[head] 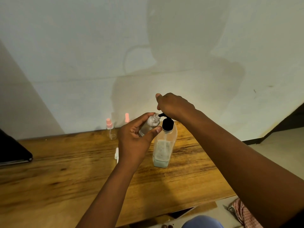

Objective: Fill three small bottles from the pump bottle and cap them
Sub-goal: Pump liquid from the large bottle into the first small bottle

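My left hand [136, 139] grips a small clear bottle [148, 125], uncapped and tilted, its mouth against the black spout of the pump bottle [164, 145]. The pump bottle stands on the wooden table [65, 170], clear, with pale liquid low in it and a black pump head. My right hand [172, 106] rests on top of the pump head, fingers curled over it. A second small clear bottle with a pink cap [111, 130] stands at the table's far edge. Another pink cap [127, 117] shows just behind my left hand. A small white part [117, 154] lies on the table beside my left wrist.
A dark flat object [13, 152] sits at the table's left edge. The wall rises directly behind the table. A checked cloth [243, 213] lies on the floor at lower right, and a blue shape [202, 222] shows at the bottom edge.
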